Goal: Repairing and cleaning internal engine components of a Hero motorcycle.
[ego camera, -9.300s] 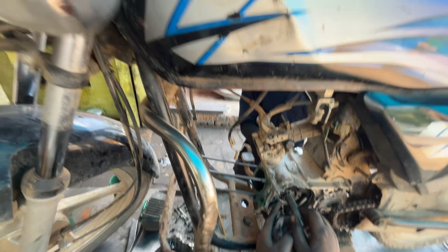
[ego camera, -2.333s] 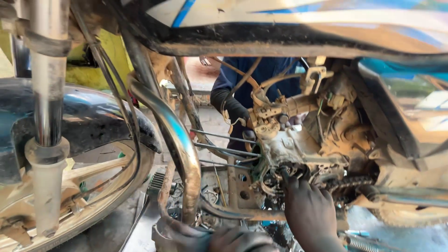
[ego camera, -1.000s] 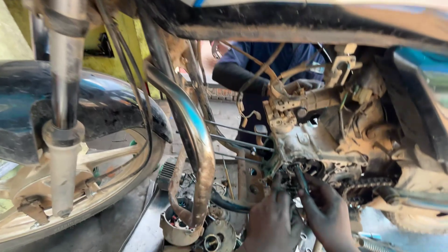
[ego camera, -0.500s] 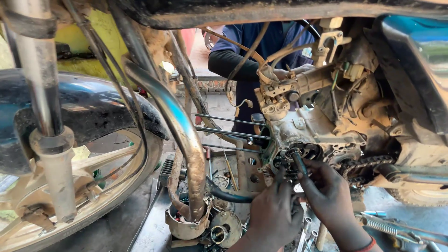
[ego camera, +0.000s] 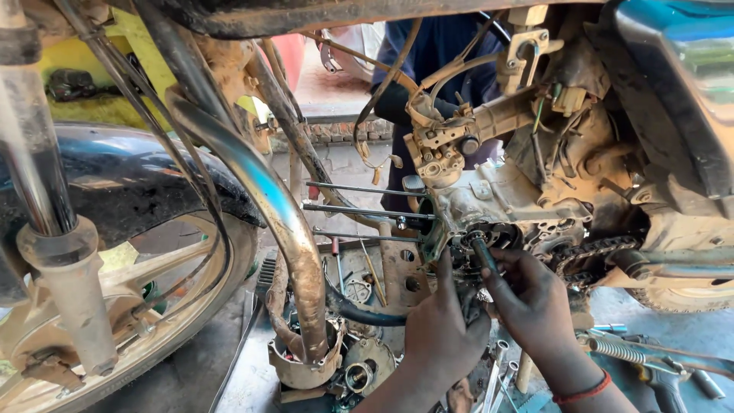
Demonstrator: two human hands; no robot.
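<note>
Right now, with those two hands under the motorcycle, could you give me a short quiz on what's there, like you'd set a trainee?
1. True or false: the right hand grips a dark rod-shaped tool pointed up into the engine case.
2. Which is the left hand doing? A) holding the front wheel B) reaching up to the engine beside the tool C) lying flat on the ground
3. Fill in: the rusty curved exhaust pipe is on the ___ of the hands in the picture.

Key: 1 true; 2 B; 3 left.
</note>
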